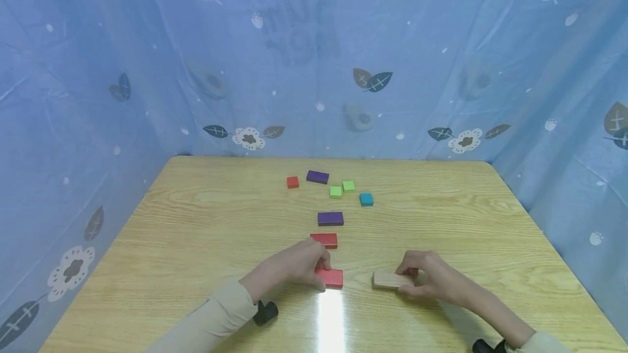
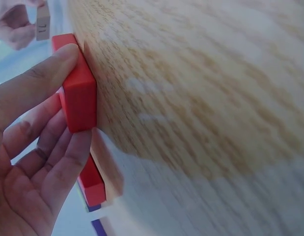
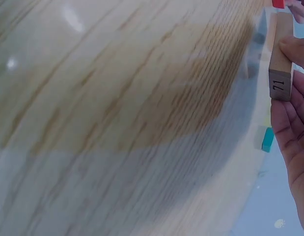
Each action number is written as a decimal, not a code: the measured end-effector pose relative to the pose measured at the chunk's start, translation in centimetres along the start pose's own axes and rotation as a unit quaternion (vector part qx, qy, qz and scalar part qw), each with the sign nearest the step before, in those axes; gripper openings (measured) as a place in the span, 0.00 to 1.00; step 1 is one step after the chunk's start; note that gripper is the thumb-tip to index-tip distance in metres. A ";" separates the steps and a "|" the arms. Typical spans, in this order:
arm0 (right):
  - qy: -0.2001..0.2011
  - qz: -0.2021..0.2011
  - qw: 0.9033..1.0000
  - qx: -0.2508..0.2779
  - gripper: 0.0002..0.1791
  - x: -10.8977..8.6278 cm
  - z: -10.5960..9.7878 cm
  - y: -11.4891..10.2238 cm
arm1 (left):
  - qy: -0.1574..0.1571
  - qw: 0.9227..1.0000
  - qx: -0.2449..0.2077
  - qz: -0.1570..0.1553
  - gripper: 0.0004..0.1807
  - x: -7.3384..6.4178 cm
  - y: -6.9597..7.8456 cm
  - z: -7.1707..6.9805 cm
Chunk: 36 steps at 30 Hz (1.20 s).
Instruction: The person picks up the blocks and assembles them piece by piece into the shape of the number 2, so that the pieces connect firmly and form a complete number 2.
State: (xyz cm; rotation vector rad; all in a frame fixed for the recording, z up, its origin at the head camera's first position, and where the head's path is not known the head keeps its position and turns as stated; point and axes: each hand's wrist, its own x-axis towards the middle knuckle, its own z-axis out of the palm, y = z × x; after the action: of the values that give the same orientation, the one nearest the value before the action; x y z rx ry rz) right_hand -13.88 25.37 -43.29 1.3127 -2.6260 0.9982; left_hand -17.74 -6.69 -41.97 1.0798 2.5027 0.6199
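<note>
My left hand [image 1: 301,263] pinches a red rectangular block [image 1: 333,278] at the near middle of the table, thumb on one long side and fingers on the other in the left wrist view. To its right, my right hand [image 1: 433,278] grips a plain wooden block [image 1: 386,280] between thumb and fingers. The wooden block's end bears the number 71 in the right wrist view. A gap of bare table separates the two held blocks. Just beyond the left hand lies a second red block [image 1: 327,240], partly covered by that hand.
Behind the red blocks lies a purple block [image 1: 331,219]. Farther back are another purple block [image 1: 318,177], a small red square block [image 1: 293,182], two light green ones [image 1: 336,193] and a blue one [image 1: 366,199]. A blue patterned curtain [image 1: 319,59] surrounds the wooden table [image 1: 221,233].
</note>
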 end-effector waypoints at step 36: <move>-0.036 -0.012 0.999 0.024 0.08 2.9 2.2 -0.6 | -0.004 1.000 -0.001 -0.004 0.13 -0.1 0.3 -0.1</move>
State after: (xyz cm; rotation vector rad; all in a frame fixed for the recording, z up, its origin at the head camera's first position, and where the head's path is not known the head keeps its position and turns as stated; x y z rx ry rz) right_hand -14.81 21.88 -43.82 1.4125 -2.6488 1.0350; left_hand -17.53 -6.59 -41.69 1.0698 2.4976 0.6144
